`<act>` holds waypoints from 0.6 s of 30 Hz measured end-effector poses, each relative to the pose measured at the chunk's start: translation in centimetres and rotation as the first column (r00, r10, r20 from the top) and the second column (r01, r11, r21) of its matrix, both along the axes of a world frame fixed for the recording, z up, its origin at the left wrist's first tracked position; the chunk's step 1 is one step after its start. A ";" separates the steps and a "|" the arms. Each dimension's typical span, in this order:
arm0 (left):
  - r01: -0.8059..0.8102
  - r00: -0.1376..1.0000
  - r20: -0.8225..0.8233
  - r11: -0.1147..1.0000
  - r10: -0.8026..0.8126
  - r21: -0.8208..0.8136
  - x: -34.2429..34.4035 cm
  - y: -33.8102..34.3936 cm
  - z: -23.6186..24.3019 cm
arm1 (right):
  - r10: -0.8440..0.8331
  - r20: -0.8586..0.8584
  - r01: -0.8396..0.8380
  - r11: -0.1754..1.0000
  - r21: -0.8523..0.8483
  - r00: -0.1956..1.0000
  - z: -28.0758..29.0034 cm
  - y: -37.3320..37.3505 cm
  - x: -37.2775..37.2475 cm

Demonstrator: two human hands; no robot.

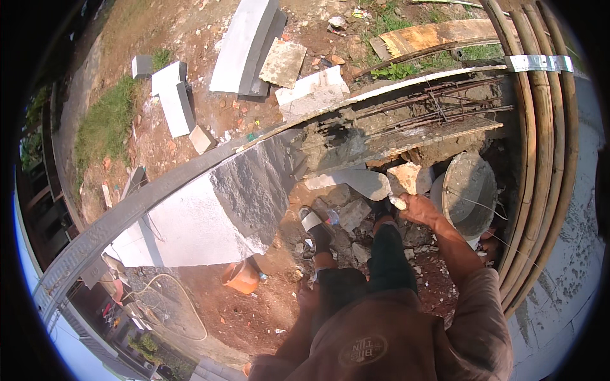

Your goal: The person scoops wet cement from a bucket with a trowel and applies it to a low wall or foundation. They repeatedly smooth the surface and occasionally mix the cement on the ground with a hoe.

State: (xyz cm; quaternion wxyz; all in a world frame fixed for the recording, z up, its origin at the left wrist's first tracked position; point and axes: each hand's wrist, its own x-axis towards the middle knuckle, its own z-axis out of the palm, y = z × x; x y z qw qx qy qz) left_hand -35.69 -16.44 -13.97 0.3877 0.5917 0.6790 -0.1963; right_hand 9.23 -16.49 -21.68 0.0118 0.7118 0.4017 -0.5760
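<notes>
My right hand is closed round the handle of a trowel. The trowel's grey blade points left, above the rubble by my feet and just below a board-edged trench. Close to the right of that hand stands a bucket with grey mortar in it. My left hand hangs low beside my left thigh; it is small and shaded, and its fingers cannot be made out. Ahead of it to the left is a white block wall, its right part coated with rough grey mortar.
Several bamboo poles rise on the right, bound with a metallic band. Rusty steel bars lie in the trench. Broken stones surround my feet. An orange bucket lies below the wall, near a hose. White blocks lie beyond.
</notes>
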 end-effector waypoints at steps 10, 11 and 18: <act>0.103 0.992 -0.075 0.995 -0.103 0.007 -8.4 3.3 2.2 | -0.929 -0.292 0.967 0.182 0.177 0.228 13.2 6.1 -6.9; 0.084 0.995 -0.049 0.996 -0.082 0.038 -8.2 3.5 2.5 | -0.742 -0.238 0.765 0.529 0.367 0.627 10.9 5.8 -7.0; 0.022 0.999 0.040 0.997 -0.025 0.077 -8.6 2.9 3.0 | -0.828 -0.298 0.872 0.398 0.284 0.475 12.4 8.6 -6.3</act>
